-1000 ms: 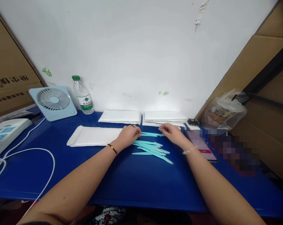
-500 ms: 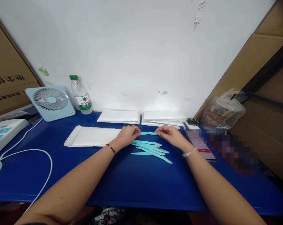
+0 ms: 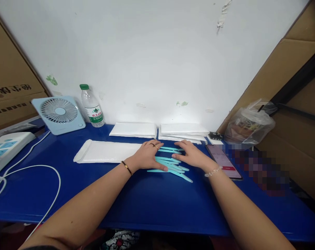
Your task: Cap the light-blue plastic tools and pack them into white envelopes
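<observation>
Several thin turquoise plastic sticks (image 3: 173, 166) lie in a loose heap on the blue table (image 3: 147, 201). My left hand (image 3: 148, 156) rests flat on their left ends, fingers stretched out, a ring on one finger and a dark bangle at the wrist. My right hand (image 3: 192, 155) lies flat over their right side, fingers spread, a bead bracelet at the wrist. Neither hand grips a stick. A white padded envelope (image 3: 105, 151) lies just left of my left hand.
Two stacks of white envelopes (image 3: 184, 130) sit by the wall. A water bottle (image 3: 91, 106), a small fan (image 3: 59, 114), a white device (image 3: 3, 147) and white cable (image 3: 50, 194) are on the left. A phone (image 3: 223, 160) and plastic bag (image 3: 248, 125) lie right.
Both hands held one stick by its ends above the heap. They have since let it down and now lie flat and open on the sticks.
</observation>
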The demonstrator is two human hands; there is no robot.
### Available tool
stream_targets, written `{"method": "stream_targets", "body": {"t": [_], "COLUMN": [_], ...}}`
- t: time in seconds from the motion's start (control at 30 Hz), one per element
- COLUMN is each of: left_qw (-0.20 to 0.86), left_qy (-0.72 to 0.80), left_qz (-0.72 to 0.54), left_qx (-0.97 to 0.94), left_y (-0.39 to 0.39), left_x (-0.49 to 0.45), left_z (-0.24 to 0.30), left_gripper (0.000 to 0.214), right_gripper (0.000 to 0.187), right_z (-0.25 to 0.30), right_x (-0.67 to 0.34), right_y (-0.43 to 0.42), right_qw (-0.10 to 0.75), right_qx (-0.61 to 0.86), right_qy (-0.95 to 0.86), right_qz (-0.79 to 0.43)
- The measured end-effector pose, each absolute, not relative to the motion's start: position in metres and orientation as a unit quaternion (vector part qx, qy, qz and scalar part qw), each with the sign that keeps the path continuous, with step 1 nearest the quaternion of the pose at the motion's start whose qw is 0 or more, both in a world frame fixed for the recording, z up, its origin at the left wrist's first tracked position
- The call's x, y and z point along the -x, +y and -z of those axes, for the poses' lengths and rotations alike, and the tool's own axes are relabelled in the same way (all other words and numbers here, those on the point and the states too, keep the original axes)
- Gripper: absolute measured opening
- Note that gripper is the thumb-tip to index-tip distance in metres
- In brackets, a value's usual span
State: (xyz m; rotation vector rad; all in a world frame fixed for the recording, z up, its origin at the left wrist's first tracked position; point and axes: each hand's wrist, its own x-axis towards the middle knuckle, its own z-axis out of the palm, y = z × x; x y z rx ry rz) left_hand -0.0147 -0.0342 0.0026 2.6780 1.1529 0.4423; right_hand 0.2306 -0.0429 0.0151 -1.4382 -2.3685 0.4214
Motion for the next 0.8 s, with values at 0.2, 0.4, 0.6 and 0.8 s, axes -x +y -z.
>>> {"method": "stream_targets", "body": {"t": [0.2,0.4,0.6,0.8], "left_qw": [0.059,0.000,0.006,0.115], "left_qy": [0.368,0.354,0.377,0.408], "left_qz": [-0.077,-0.041,-0.053,-0.147], "left_qx": [-0.925,-0.934,-0.925,-0.894], "left_y": [-0.053,-0.071,-0.074,-0.064], "left_x": [0.007,-0.011,-0.020,-0.020], "left_z": [-0.010,-0.011,0.001,-0.004], "left_gripper": [0.063,0.016,0.019,0.019], "right_gripper": [0.058,0.023,0.022,0.030], "right_z": [-0.032,-0.029,-0.021,-0.068], "right_x": [-0.215,-0.191,-0.180,-0.199], "right_y": [-0.073,-0.088,-0.082,-0.090], "right_qw": [0.017,-0.021,-0.041,0.097], "right_qx": [0.465,0.450,0.459,0.494], "right_qy": [-0.871,-0.890,-0.888,-0.864], "right_qz": [-0.157,-0.073,-0.009,-0.002]}}
